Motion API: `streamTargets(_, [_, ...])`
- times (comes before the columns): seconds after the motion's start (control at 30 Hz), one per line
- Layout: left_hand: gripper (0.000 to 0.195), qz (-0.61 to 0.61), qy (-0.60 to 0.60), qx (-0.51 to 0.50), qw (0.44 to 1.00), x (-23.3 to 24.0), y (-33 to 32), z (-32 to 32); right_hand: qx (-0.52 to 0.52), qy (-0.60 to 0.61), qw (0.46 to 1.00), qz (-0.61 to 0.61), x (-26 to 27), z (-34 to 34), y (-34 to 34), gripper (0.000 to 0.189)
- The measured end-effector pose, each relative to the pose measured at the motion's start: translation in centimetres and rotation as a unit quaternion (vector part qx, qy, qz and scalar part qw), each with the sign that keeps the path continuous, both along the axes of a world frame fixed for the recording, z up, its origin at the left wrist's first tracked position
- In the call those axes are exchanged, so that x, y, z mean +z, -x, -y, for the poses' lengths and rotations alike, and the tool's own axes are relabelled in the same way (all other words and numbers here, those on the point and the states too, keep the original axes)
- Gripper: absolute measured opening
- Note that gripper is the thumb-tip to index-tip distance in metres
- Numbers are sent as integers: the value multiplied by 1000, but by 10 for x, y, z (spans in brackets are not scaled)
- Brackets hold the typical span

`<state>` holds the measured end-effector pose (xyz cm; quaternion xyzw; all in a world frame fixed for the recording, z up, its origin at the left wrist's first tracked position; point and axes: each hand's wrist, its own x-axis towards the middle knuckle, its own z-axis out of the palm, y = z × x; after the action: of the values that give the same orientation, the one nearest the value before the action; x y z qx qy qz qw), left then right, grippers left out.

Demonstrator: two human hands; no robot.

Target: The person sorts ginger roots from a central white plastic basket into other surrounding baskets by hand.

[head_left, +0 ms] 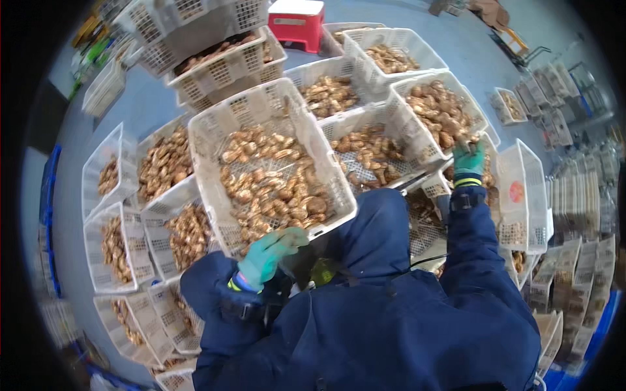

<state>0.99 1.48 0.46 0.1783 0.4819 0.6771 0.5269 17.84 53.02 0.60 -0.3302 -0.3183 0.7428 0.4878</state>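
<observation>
My left hand (271, 256), in a green glove with soiled fingertips, is at the near rim of a large white plastic crate (199, 146). Its fingers are bent, and their undersides are hidden. Brown mushrooms (274, 195) lie loosely over the mesh floor of this crate. My right hand (468, 160), gloved in the same green, reaches forward to the near edge of a fuller mushroom crate (415, 127). Its fingertips meet a pale-stemmed mushroom (473, 140); whether they grip it is unclear. Below that hand, more mushrooms (490, 181) show in another crate.
Mushroom crates surround me: a sparsely filled crate (362, 115) ahead, several on the left such as one crate (149, 217), and a stack (220, 73) at the far left. A red stool (296, 29) with a white top stands beyond. Stacked crates (574, 195) line the right.
</observation>
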Motion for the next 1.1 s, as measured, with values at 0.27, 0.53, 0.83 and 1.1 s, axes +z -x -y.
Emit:
streamTargets(0.27, [47, -40, -18, 25, 999, -5, 3, 3, 374, -661, 570, 313, 37, 191, 176, 27])
streamTargets(0.53, [38, -2, 44, 85, 995, -5, 2, 2, 600, -622, 164, 476, -55, 256, 276, 32])
streamTargets(0.83, [37, 1, 46, 74, 996, -18, 5, -1, 569, -599, 91, 556, -78, 283, 256, 33])
streamTargets(1.1, [40, 27, -22, 178, 983, -11, 8, 0, 514, -810, 265, 96, -40, 232, 223, 23])
